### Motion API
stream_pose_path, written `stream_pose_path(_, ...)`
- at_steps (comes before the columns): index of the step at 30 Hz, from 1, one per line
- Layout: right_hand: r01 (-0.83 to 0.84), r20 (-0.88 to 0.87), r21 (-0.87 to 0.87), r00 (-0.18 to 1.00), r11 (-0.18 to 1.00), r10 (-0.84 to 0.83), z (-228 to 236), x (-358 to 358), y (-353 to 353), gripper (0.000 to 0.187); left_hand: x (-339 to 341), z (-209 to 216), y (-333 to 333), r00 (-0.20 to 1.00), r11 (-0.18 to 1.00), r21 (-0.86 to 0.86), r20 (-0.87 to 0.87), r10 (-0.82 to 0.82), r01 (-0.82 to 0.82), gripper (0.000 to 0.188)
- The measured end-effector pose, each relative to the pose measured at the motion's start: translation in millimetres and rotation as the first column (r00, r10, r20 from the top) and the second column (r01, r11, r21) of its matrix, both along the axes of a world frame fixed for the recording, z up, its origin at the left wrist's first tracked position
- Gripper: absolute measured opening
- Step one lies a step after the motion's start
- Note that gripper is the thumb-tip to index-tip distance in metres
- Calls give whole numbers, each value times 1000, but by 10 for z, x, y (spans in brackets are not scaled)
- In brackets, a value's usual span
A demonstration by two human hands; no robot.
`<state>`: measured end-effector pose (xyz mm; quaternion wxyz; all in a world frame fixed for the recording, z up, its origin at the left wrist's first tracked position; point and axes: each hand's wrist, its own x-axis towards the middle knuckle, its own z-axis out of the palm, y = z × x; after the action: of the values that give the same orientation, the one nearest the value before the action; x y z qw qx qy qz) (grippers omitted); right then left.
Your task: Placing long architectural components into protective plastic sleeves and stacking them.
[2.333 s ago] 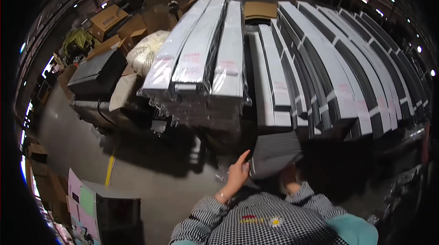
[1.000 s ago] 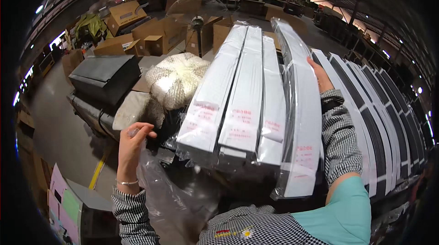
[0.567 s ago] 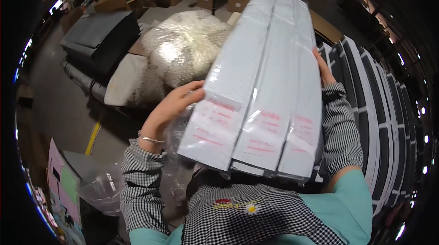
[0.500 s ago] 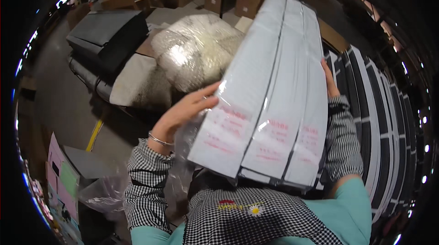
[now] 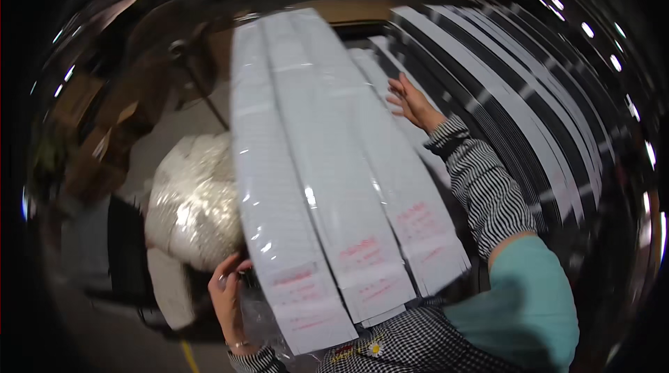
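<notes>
A long bundle of flat white strips (image 5: pixel 327 164) in clear plastic lies lengthwise before me, its near end against my checked apron. Red print marks the near end of each of its three rows. At its lower left edge is my left hand (image 5: pixel 228 296), fingers loosely bent and apart beside the plastic; whether they touch it I cannot make out. Off the bundle's right side, my right hand (image 5: pixel 414 105) is raised with fingers spread, holding nothing. Under that hand, part of another white strip pack (image 5: pixel 376 70) shows.
Long stacks of black and white strips (image 5: pixel 516 108) stand to the right. A bubble-wrapped bundle (image 5: pixel 191 199) sits at left, next to a pale sack (image 5: pixel 169 289) and a dark box (image 5: pixel 104 247). Brown cartons (image 5: pixel 115 136) stand at far left.
My view has turned to the right. The right hand has come off the bundle's side and opened. My left hand has shifted toward the bundle's lower left edge. The bundle now lies lower and flatter.
</notes>
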<state>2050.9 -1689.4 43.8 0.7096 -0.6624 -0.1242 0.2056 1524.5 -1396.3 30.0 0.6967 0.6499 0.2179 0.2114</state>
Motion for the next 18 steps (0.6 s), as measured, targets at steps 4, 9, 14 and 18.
stream_pose_path(4, 476, 502, -104, 783, 873, -367, -695, -186, -1362, 35, -789, -1332, 228, 945, 964, 39, -196, 264, -261, 21)
stream_pose_path(9, 541, 625, -390, 750, 745, -218, -2097, -1615, -2272, 12, -1431, -2086, -852, 700, 896, 444, -635, 328, -17, 24)
stream_pose_path(14, 214, 628, -579, 732, 787, 263, -2421, -2024, -2263, 35, -1204, -1919, -2363, 750, 989, 136, -660, 42, 64, 21)
stream_pose_path(18, 409, 668, -721, 626, 560, 403, -3072, -1936, -2230, 46, -866, -1741, -3101, 619, 782, 530, -746, 247, 327, 21)
